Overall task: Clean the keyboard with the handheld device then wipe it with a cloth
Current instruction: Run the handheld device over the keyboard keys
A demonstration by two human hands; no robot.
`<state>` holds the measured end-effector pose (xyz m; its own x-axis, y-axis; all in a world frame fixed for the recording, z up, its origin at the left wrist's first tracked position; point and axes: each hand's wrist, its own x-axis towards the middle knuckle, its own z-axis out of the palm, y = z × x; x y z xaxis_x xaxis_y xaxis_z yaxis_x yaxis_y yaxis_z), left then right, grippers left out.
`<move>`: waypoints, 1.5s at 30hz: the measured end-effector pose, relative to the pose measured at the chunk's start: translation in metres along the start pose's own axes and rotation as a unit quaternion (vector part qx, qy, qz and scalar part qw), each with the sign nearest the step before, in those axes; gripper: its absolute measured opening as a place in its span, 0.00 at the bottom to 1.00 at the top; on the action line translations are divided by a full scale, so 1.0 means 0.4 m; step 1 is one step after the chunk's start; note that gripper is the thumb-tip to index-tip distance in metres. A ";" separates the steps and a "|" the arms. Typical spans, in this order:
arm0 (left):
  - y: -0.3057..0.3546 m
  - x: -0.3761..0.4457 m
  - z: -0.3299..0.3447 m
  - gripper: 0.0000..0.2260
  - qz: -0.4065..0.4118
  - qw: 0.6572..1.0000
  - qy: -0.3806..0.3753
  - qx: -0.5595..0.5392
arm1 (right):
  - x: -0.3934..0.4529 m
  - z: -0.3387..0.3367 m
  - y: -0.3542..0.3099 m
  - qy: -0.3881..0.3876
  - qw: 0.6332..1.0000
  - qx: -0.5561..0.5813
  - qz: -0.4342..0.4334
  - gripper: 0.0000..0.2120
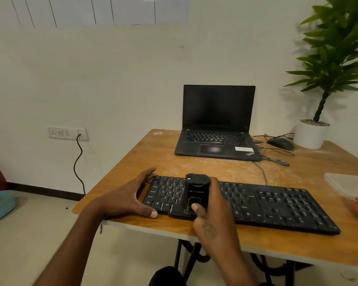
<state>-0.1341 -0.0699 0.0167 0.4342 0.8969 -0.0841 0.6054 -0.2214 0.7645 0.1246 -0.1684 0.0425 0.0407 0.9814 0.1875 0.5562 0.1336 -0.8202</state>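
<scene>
Black keyboard (277, 205) lies across near edge of wooden table (153, 159); legible keys: Ctrl, Alt, Shift, Caps Lock. Black handheld device (196, 191) stands on keyboard's left half, small logo on body, unreadable. Right hand (212, 211) grips device, thumb on lower panel. Left hand (130, 196) spread wide, clasping keyboard's left end. Folded cloth (347, 185) at right table edge. Behind: open laptop (217, 124), screen dark, ThinkPad badge; mouse (281, 143); potted plant (327, 79).

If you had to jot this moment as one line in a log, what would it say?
stage: device pass | right hand grips handheld device on keyboard left part | left hand steadies left end | cloth unused, table right
</scene>
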 end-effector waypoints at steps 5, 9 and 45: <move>-0.003 0.000 0.000 0.54 0.003 1.000 0.000 -0.008 | -0.005 0.018 -0.029 -0.033 0.999 -0.009 -0.036 0.28; -0.007 0.003 -0.002 0.54 0.000 1.000 0.001 -0.002 | -0.001 -0.062 0.027 0.009 1.000 -0.020 0.005 0.30; -0.004 0.003 0.000 0.53 0.007 1.000 -0.001 0.010 | 0.016 -0.003 0.030 -0.030 0.985 0.122 -0.116 0.23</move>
<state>-0.1345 -0.0685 0.0156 0.4441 0.8928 -0.0758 0.6130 -0.2411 0.7524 0.1324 -0.1606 0.0344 -0.1166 0.9259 0.3593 0.3281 0.3773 -0.8660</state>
